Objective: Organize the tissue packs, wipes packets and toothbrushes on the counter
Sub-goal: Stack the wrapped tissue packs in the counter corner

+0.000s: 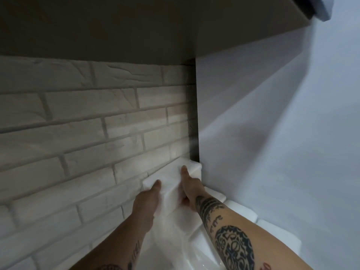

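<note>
The stack of packs [169,178] sits at 6 o'clock, in the corner where the brick wall [78,133] at 9 o'clock meets the side panel [272,133] at 3. The left hand [148,199] grips its 9 o'clock side and the right hand [190,188] its 3 o'clock side, thumbs on top. More packs [243,211] line the panel's foot at 4 o'clock. A cabinet [116,26] overhangs at 12.

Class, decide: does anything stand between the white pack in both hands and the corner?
Nothing visible does. The left hand and right hand grip the white pack, whose far end reaches the corner beside the brick wall.
</note>
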`<move>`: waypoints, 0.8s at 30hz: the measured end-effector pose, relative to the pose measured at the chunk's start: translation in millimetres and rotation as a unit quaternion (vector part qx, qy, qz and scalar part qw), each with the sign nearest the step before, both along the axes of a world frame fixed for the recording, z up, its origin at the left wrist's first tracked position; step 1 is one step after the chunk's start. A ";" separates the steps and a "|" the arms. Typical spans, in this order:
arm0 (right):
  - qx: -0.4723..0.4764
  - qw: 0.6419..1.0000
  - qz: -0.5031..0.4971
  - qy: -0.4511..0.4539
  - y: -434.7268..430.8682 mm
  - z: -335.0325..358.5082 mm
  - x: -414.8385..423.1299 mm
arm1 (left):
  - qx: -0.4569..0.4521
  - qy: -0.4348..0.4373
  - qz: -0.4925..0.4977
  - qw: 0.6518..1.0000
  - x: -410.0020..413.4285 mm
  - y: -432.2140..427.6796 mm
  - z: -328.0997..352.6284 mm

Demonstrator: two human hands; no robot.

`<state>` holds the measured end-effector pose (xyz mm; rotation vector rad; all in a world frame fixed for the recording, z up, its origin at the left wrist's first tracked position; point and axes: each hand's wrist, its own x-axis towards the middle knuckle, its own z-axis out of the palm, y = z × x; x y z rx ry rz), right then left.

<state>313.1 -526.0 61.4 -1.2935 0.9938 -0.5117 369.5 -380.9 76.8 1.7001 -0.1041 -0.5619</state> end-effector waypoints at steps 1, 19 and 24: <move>-0.002 1.000 0.000 0.006 -3.2 0.5 0.9 | 0.000 0.002 -0.004 1.000 0.3 -1.6 1.0; -0.043 0.998 0.035 0.012 10.2 16.5 -15.9 | -0.011 -0.002 -0.019 1.000 0.1 -1.3 11.3; -0.077 0.995 0.049 0.045 9.9 7.7 -16.0 | -0.011 0.022 -0.044 0.999 2.3 0.3 4.8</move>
